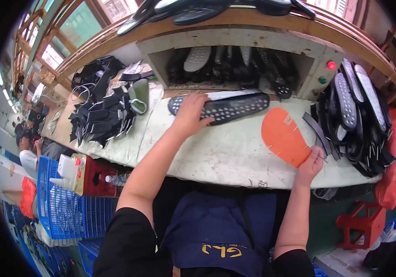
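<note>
On the bench top, a black shoe sole (239,107) with rows of pale round spots lies lengthwise across the far side. My left hand (189,113) grips it near its left end, fingers over the top and thumb along the near edge. A white strip (230,94) shows just behind the sole. To the right, my right hand (312,164) pinches the narrow lower end of a flat orange sole-shaped template (282,134), tilted over the bench. Small slots and a tan patch mark its face.
A box-like heater (318,69) full of soles stands behind. Black strap pieces (103,117) lie at left, stacked soles (345,101) at right. Beside the bench are a blue crate (64,207), a red stool (361,224) and a red bag (394,161). Another person (28,154) sits far left.
</note>
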`<state>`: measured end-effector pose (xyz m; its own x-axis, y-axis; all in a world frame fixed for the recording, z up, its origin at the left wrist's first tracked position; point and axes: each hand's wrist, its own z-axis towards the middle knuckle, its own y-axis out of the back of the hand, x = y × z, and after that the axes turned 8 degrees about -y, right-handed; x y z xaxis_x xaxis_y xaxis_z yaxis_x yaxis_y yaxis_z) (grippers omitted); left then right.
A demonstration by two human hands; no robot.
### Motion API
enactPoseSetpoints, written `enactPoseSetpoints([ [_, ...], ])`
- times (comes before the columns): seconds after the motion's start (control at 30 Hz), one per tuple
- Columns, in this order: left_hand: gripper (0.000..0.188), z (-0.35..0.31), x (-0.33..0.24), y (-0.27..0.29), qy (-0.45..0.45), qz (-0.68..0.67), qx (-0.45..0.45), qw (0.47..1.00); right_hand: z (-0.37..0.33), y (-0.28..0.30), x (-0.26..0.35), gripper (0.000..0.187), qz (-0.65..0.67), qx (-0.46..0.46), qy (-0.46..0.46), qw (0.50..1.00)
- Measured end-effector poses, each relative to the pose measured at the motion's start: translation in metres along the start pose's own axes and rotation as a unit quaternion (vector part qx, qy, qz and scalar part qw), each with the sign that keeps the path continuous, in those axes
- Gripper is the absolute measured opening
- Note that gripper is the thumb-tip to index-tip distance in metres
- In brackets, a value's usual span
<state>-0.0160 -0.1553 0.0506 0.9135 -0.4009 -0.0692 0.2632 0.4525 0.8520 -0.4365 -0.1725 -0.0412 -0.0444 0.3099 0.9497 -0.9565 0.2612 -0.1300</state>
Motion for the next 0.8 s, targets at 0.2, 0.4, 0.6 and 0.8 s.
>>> enactPoseSetpoints([
  [0.2,0.047,-0.036,-0.05,0.04,0.225,-0.344,0.029,0.911,0.0,0.011,0.006,0.029,-0.011,-0.061,-0.02,0.998],
  [0.4,0.049,-0.11,-0.071,0.038,0.299,-0.554,0.036,0.776,-0.021,0.018,0.024,0.024,0.051,-0.001,-0.011,0.999],
  [0.6,0.058,-0.139,-0.067,0.025,0.115,-0.053,-0.042,0.991,-0.04,-0.046,0.073,0.022,-0.271,0.242,0.03,0.931],
  [0.8,0.066,-0.161,-0.056,0.038,0.208,-0.359,-0.035,0.909,-0.054,-0.086,0.09,0.013,-0.442,0.266,0.18,0.838],
])
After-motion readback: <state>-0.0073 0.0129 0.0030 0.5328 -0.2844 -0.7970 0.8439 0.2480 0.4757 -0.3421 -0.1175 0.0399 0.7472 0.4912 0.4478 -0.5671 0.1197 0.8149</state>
